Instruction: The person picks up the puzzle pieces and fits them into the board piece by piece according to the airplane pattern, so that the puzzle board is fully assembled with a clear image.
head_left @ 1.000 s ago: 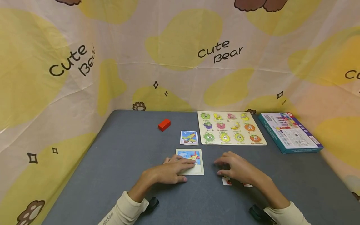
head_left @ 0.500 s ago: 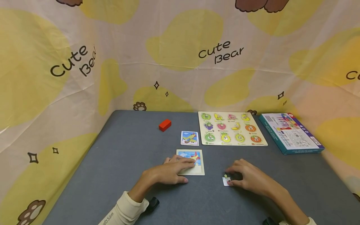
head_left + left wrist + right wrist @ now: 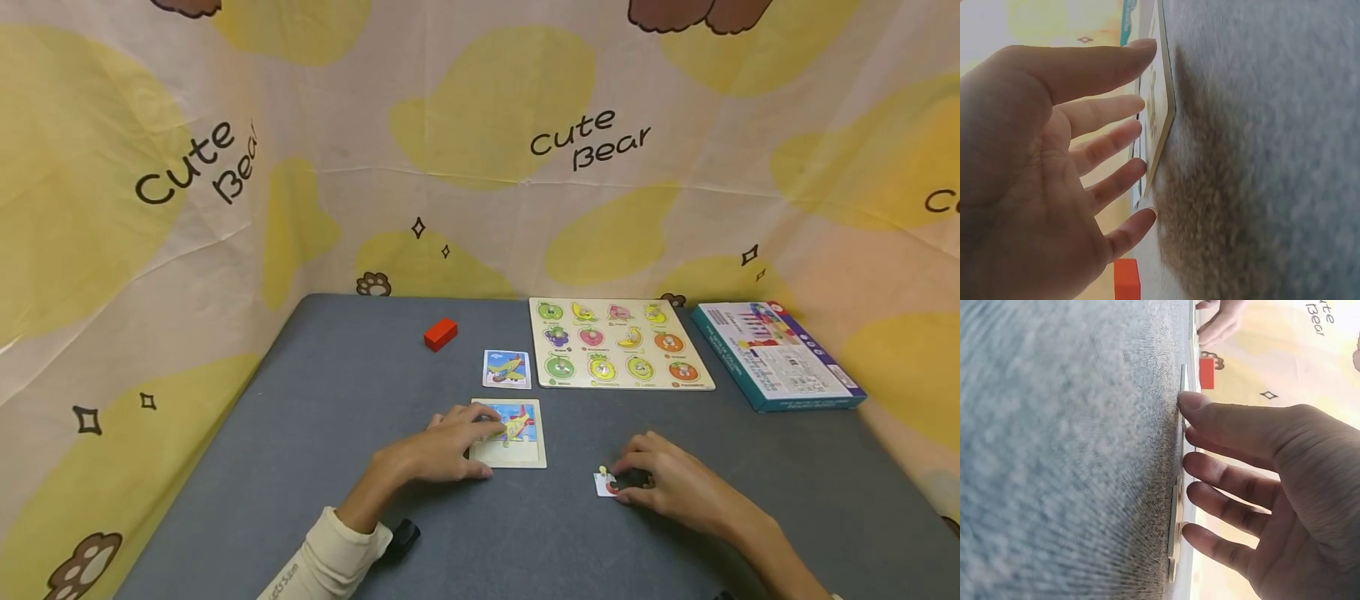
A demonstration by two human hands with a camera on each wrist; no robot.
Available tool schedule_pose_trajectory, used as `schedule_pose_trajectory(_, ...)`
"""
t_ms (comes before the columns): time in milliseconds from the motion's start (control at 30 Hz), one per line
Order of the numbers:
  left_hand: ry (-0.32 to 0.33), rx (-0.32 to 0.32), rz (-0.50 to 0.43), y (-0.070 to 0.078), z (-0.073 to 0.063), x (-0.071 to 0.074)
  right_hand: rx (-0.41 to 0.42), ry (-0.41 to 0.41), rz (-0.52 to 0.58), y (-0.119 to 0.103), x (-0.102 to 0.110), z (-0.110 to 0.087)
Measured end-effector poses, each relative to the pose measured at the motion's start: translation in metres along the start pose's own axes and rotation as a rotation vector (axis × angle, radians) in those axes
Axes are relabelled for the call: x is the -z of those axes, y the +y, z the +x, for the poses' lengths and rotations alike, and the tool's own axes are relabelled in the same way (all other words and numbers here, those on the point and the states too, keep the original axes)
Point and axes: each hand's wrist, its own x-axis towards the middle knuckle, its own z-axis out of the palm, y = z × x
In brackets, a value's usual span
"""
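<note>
My left hand (image 3: 450, 446) lies over the left side of a square puzzle tray (image 3: 536, 454), its fingers spread. In the left wrist view the fingertips sit right at the tray's edge. An airplane picture (image 3: 517, 421) fills the tray's upper part; below it shows a pale, bare strip. To the right, my right hand (image 3: 671, 483) is low over the table, thumb and fingers apart. Its fingertips are at the right edge of a small white puzzle piece (image 3: 602, 485) with red and yellow-green marks. More flat pieces (image 3: 1175, 519) lie under its other fingers, mostly hidden from the head view.
Behind the tray lies an airplane picture card (image 3: 507, 370). A red block (image 3: 440, 334) sits at the back left. A fruit board (image 3: 622, 342) lies at the back, with a teal-edged flat box (image 3: 780, 358) on its right.
My right hand has drawn back to the right and toward me, uncovering more of the white piece. My left hand has shifted slightly left, uncovering more of the airplane picture.
</note>
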Motion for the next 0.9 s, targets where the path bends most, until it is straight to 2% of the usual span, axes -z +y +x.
schedule_pose_trajectory(433,0.025,0.033,-0.041,-0.011,-0.001,0.006,-0.004,-0.021,-0.008,-0.002,0.001,0.004)
schedule_pose_trajectory(900,0.035,0.067,-0.053,-0.012,-0.001,0.008,-0.006,-0.032,0.005,-0.002,-0.001,0.01)
